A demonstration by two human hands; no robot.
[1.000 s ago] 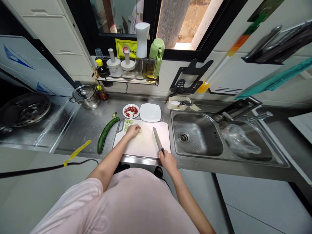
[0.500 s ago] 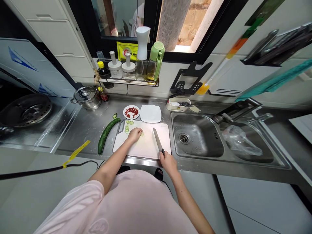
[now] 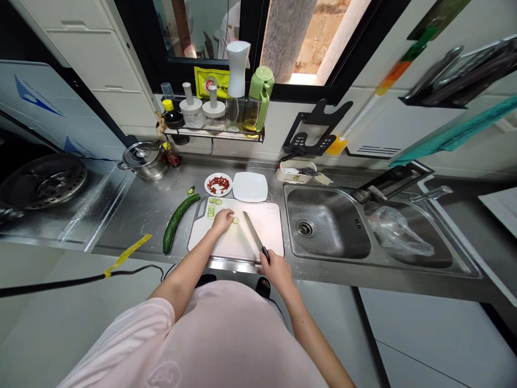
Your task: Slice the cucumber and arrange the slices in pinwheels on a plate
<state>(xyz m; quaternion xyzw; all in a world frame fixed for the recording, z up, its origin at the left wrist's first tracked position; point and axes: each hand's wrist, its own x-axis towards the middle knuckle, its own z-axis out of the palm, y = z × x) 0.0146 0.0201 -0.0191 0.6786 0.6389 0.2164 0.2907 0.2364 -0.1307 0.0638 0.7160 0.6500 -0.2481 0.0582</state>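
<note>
The cucumber [image 3: 176,223] lay on the stainless steel bench [image 3: 137,221], just left of a white cutting board [image 3: 269,226], with its dark green skin up and its near end pointing toward the person. To the right of the board was a steel double sink [image 3: 327,223], with a crumpled plastic bag [image 3: 398,231] in its far basin, and a lidded steel pot [image 3: 143,160] stood toward the back left of the bench. Behind the board sat a round plate of chopped red chili [image 3: 218,184] beside a square white plate [image 3: 250,187]. The right hand [image 3: 277,271] was clenched around the black handle of a kitchen knife [image 3: 252,231], whose blade slanted up and left across the board with its edge near the board's surface. The left hand [image 3: 223,221] rested on the board with its fingers curled down, though I couldn't tell whether it pinned anything underneath. Cucumber slices [image 3: 211,211] lay in a small row at the board's back left, and a single slice [image 3: 235,220] sat just beside the left hand's fingertips.
</note>
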